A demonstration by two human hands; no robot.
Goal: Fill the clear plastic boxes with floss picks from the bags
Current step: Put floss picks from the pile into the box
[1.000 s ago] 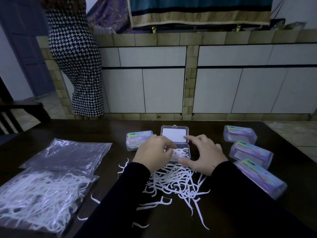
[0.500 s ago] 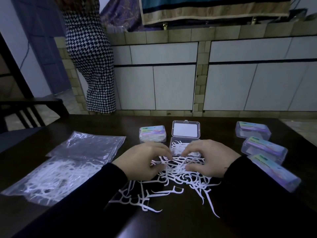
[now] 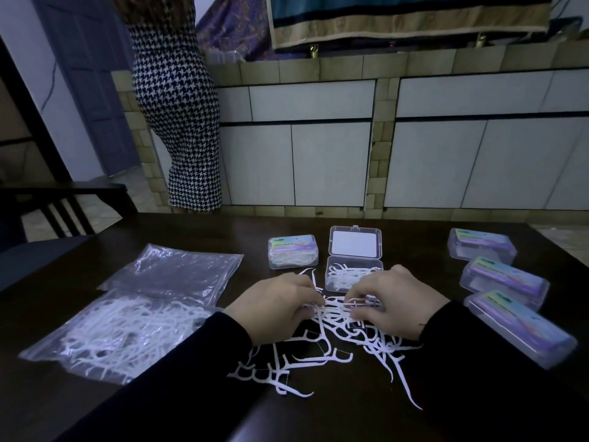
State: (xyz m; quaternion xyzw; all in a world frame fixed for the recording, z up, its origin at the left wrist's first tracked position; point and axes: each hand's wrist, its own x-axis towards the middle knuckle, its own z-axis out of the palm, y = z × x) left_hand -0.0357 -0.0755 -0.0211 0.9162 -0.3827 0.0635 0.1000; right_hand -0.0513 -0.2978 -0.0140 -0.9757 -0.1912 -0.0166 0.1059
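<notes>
Both hands sit knuckles-up on the loose pile of floss picks (image 3: 338, 333), so the fingertips are hidden under the palms. The left hand (image 3: 275, 306) is curled with its fingers closed on a few picks at the pile's far edge; the right hand (image 3: 395, 303) is curled the same way, pinching picks just beside the left. How many picks each holds cannot be made out. Black sleeves cover both forearms and hide the near part of the dark table (image 3: 318, 419).

The open box (image 3: 352, 275) stands just beyond the hands, its lid (image 3: 355, 244) tipped back, with some picks already inside. A closed box (image 3: 293, 252) full of picks sits to its left; its coloured label carries writing too small and blurred to read. 3 more closed boxes line the right side, far (image 3: 481, 247), middle (image 3: 505, 280) and near (image 3: 522, 327); their labels are just as unreadable.

On the left lie 2 clear bags: the near bag (image 3: 118, 330) holds a mass of picks, the far bag (image 3: 178, 271) looks flat. Bare table lies open between the bags and the pile, and behind the boxes up to the far edge.

A person in a checked dress (image 3: 178, 116) stands beyond the table, cut off at the top.
</notes>
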